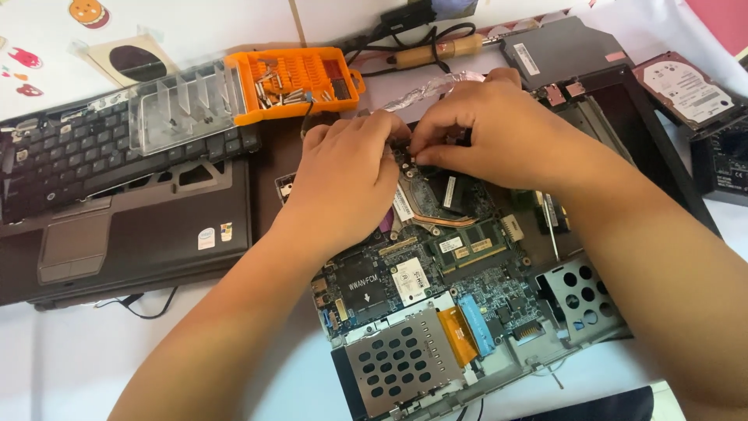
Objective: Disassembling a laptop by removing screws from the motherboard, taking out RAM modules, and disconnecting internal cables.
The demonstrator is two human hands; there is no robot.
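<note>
**Both hands pinched over bare laptop board, centre of tabletop**

Opened laptop base with exposed green motherboard (pixel 436 273) lying at tabletop centre, running toward the near edge. Left hand (pixel 347 175) curled, fingertips pressed down at the board's far end; right hand (pixel 499 129) pinched with thumb and forefinger on some small dark part there. Cannot tell what part: hidden under the fingers. Neither hand slack.

On the board: copper heat pipe (pixel 440 220), green memory module (pixel 467 245), perforated metal card cage (pixel 401 359) toward the near edge, orange flat ribbon cable (pixel 458 334) beside it.

Around: detached dark grey palm rest with keyboard (pixel 117 195) at the left edge, clear plastic tray (pixel 183 105) on top of it, orange plastic bit case (pixel 296 82) touching the tray. Wooden-handled soldering iron (pixel 436 51) at the far edge, slim grey optical drive (pixel 565 51) next to it, bare hard drive (pixel 686 90) at the far right corner.

Risks, as judged:
- Bare skin on live-side components: static hit possible, no wrist strap visible.
- Pull at an angle on the pinched part could bend a connector or tear a lead.
- Left wrist low over the heat pipe: pressure could kink it.
- Bit case open, loose bits could spill onto the board.
</note>
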